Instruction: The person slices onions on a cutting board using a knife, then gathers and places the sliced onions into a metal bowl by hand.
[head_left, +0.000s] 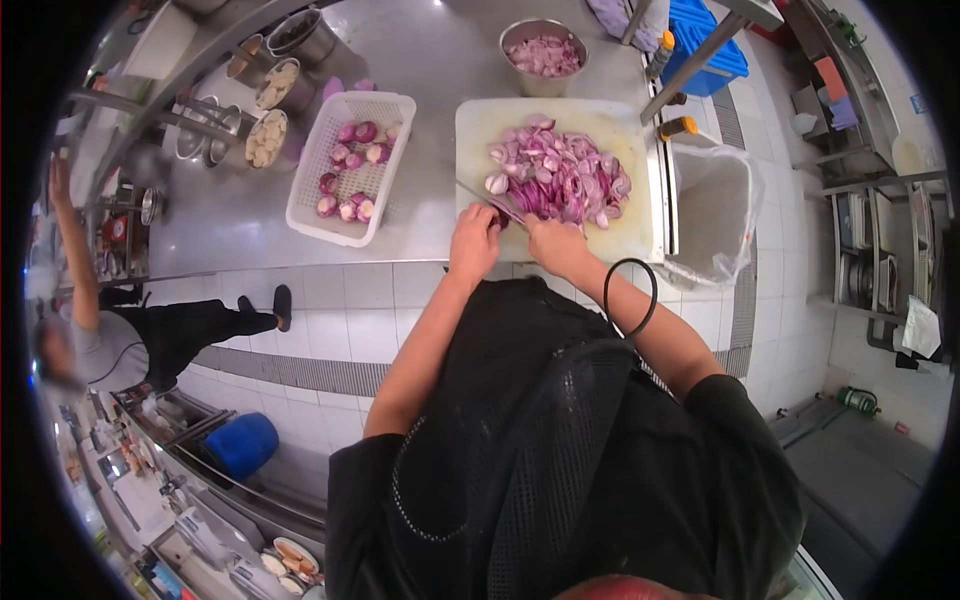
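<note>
My right hand (555, 246) is closed around the handle of a knife (490, 199), whose blade points up and left over the near-left part of a white cutting board (475, 130). Beside the blade, my left hand (477, 238) has its fingers curled onto a purple onion piece (498, 217) at the board's near edge. My fingers partly hide that piece. A large pile of sliced red onion (570, 170) covers the middle and right of the board. Left of the board, a white plastic basket (347, 236) holds several peeled red onions (355, 158).
Behind the board stands a metal pot (545, 85) with cut onion. Metal containers (290, 95) with pale pieces line the table's left. A lined bin (712, 215) adjoins the board's right side. Another person (110, 345) stands at far left, one arm stretched toward a shelf.
</note>
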